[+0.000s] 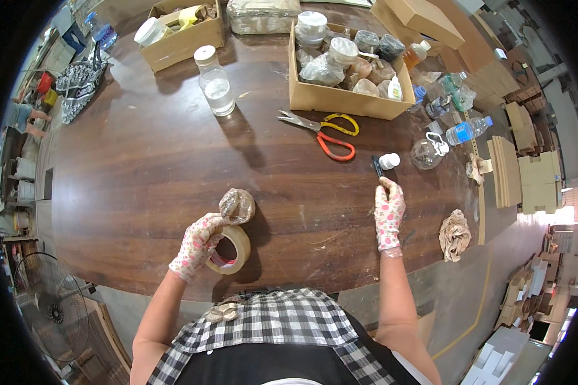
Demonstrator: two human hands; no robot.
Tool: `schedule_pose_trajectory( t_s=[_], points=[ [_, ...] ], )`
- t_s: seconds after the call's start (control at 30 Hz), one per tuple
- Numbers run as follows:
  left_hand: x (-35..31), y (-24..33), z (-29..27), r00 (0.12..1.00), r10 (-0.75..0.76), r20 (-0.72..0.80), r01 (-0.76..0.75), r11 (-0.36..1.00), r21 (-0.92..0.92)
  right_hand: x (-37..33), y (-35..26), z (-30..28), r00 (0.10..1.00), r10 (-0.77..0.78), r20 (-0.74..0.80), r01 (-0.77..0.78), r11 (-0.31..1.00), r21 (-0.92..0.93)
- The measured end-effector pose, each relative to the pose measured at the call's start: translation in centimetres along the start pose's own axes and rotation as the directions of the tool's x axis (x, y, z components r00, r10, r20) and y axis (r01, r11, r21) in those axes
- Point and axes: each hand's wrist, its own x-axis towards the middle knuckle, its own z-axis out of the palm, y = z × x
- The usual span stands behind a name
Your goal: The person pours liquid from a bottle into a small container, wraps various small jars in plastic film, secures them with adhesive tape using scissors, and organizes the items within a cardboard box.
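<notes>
Floral-gloved left hand [200, 246]: grip closed on a beige tape ring [243, 250], presumably because its hollow core gives purchase; round, plastic-wrapped brown item [237, 206] adjoining. Floral-gloved right hand [390, 208]: grip narrow at a slim black object [377, 165] over the brown tabletop [135, 179]; pinch unconfirmed.

A clear jar [218, 95] with a white lid stands on the table [128, 173], near an open cardboard box [189, 50]. A black-and-white patterned bag [78, 86] is at the far left. To the right, a blue-capped bottle [469, 131] lies beyond crumpled brown paper [455, 236]; a fan [54, 313] stands at the lower left.
</notes>
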Motion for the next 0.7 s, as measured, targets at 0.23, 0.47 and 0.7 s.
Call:
schedule_pose_trajectory(
  t_s=[0.23,0.47,0.7],
  points=[
    [0.5,0.7,0.0,0.998,0.069,0.001,-0.069,0.997,-0.033,4.0,-5.6,4.2,0.901,-0.408,0.150,0.426,0.895,-0.129],
    [0.1,-0.2,-0.4,0.998,0.015,0.065,-0.020,0.996,0.082,8.7,-8.2,9.0,0.799,-0.288,0.527,0.535,0.740,-0.407],
    [0.3,0.1,-0.5,0.991,0.117,0.066,-0.127,0.976,0.175,2.3,-10.6,4.8,0.712,0.022,0.701,0.145,0.973,-0.178]
  ],
)
